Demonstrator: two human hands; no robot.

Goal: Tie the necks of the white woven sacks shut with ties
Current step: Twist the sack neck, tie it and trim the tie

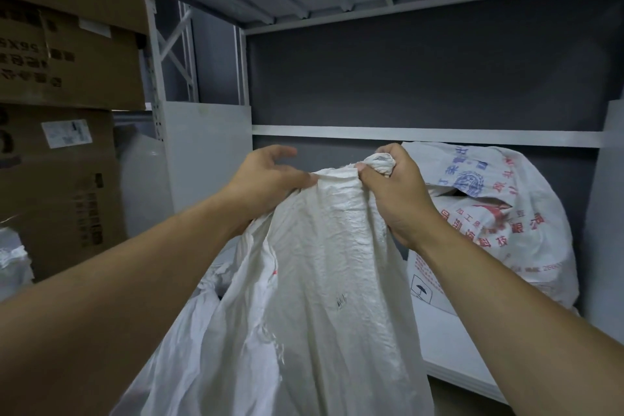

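A crumpled white woven sack (314,297) hangs upright in front of me, lifted by its top edge. My right hand (395,189) grips the bunched corner of the sack's mouth, with fabric bulging out of the fist. My left hand (266,179) pinches the mouth's edge just to the left, thumb on the cloth and the other fingers spread loosely above it. The two hands nearly touch. No tie shows in either hand.
A second white sack (499,209) with red and blue print lies on the low shelf (472,358) at right, over a white carton. Grey metal shelving (422,137) stands behind. Brown cardboard boxes (60,179) are stacked at left. Another white sack (11,260) peeks in at far left.
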